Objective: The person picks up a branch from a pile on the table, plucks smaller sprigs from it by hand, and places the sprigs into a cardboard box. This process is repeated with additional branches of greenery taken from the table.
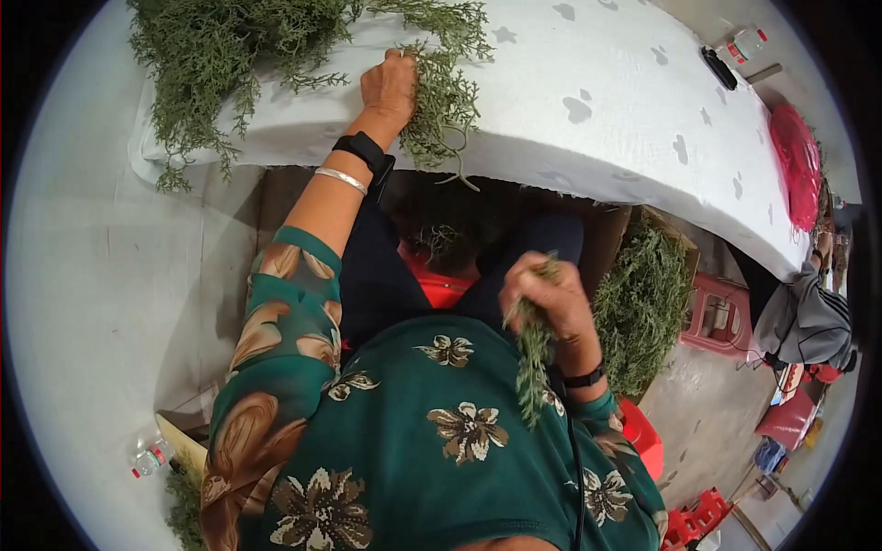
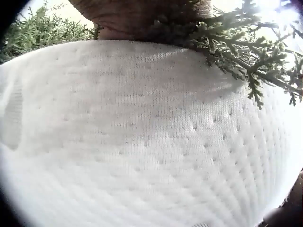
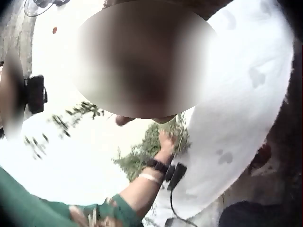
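My left hand [image 1: 390, 86] is at the near edge of the padded white table, fingers curled around stems of a green leafy branch [image 1: 439, 101]. Forked sprig tips [image 2: 255, 56] stick out beside that hand [image 2: 142, 19] in the left wrist view. The branch's pale bare stems hang over the table edge. My right hand [image 1: 551, 296], raised over the lap and slightly motion-blurred, grips a small bunch of green sprigs [image 1: 533, 372] pointing down toward the shirt. A blurred patch hides most of the right hand in its wrist view.
A large heap of greenery [image 1: 230, 46] covers the table's left end. A cardboard box of sprigs [image 1: 648, 303] stands right of the knees, near a pink stool [image 1: 718, 314]. A red plastic bag [image 1: 795, 165], black object [image 1: 718, 69] and bottle [image 1: 744, 44] lie far right.
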`<state>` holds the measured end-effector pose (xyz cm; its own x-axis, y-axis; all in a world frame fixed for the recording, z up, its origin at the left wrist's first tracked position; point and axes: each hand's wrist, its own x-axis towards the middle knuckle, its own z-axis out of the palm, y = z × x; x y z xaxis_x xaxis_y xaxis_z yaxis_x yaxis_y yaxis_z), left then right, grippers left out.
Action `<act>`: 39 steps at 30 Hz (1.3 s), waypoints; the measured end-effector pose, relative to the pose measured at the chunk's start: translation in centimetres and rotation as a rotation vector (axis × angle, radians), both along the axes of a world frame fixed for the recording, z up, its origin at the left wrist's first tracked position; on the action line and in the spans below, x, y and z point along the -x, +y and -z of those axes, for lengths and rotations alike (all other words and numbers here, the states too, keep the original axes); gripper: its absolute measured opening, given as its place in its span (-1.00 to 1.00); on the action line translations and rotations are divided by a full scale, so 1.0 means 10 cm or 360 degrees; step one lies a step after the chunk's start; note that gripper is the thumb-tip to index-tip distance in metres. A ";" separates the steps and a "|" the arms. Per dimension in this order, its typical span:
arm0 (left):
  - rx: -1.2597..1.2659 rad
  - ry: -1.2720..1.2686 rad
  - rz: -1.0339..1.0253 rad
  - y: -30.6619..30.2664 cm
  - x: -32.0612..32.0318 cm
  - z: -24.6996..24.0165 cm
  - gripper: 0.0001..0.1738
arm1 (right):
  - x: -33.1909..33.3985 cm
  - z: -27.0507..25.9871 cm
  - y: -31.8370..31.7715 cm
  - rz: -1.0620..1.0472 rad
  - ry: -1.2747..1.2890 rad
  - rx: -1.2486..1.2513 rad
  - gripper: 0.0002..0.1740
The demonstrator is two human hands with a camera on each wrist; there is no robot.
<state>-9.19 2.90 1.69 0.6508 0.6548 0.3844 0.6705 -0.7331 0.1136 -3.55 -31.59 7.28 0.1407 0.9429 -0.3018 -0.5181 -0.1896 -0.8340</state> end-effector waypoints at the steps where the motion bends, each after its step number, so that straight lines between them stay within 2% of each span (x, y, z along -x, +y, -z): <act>1: -0.0037 -0.0054 0.0069 -0.01 -0.01 0.00 -0.84 | -0.08 -0.04 0.07 0.0209 -0.0130 -0.0191 -0.74; 2: -0.0034 -0.0062 0.0077 -0.02 -0.03 0.02 -0.84 | -0.19 -0.05 0.20 0.0421 -0.0261 -0.0381 -0.78; 4: 0.0024 -0.0082 0.0071 -0.01 -0.05 0.06 -0.87 | -0.46 -0.03 0.44 0.0557 -0.0640 -0.0369 -0.95; 6: 0.0034 -0.0100 0.0051 0.03 -0.04 0.03 -0.88 | -0.59 -0.02 0.82 0.0642 -0.2068 -0.0803 -0.85; 7: 0.0041 -0.0070 0.0053 0.03 -0.03 0.03 -0.82 | -0.56 -0.01 0.99 0.0641 -0.2071 -0.0816 -0.85; 9: 0.0064 -0.0011 0.0071 0.00 -0.03 0.02 -0.70 | -0.44 0.02 1.26 0.0285 -0.2484 -0.0779 -0.70; 10: 0.0064 -0.0022 0.0077 -0.02 -0.01 0.02 -0.70 | -0.43 0.08 1.30 0.0287 -0.2496 -0.0777 -0.70; 12: 0.0064 -0.0101 0.0130 -0.04 0.01 0.04 -0.72 | -0.44 0.24 1.39 0.0411 -0.2346 -0.0493 -0.61; 14: 0.0061 -0.0169 0.0138 -0.01 0.00 0.00 -0.74 | -0.44 0.18 1.51 0.0455 -0.2291 -0.0375 -0.57; 18: 0.0078 -0.0180 0.0150 -0.04 0.01 -0.04 -0.78 | -0.28 0.02 1.61 0.0316 -0.2556 -0.0573 -0.50; 21: 0.0044 -0.0216 0.0247 -0.05 0.01 -0.07 -0.93 | -0.27 0.03 1.89 -0.0024 -0.3129 -0.0624 -0.43; 25: 0.0026 -0.0397 0.0215 -0.06 -0.04 -0.03 -0.93 | -0.59 0.07 1.91 -0.0199 -0.3326 -0.0564 -0.33; 29: 0.0043 -0.0414 0.0267 -0.04 -0.04 -0.01 -0.92 | -0.67 0.05 1.80 -0.0269 -0.3337 -0.0465 -0.25; 34: 0.0059 -0.0440 0.0237 -0.02 -0.05 0.00 -0.92 | -0.77 0.02 1.66 -0.0288 -0.3283 -0.0255 -0.26; 38: 0.0251 -0.0406 0.0132 -0.01 -0.04 0.00 -0.79 | -0.80 0.13 1.40 -0.0167 -0.3221 -0.0201 -0.29; 39: 0.0252 -0.0382 0.0123 0.00 -0.04 0.01 -0.79 | -0.80 0.15 1.36 -0.0102 -0.3219 -0.0319 -0.34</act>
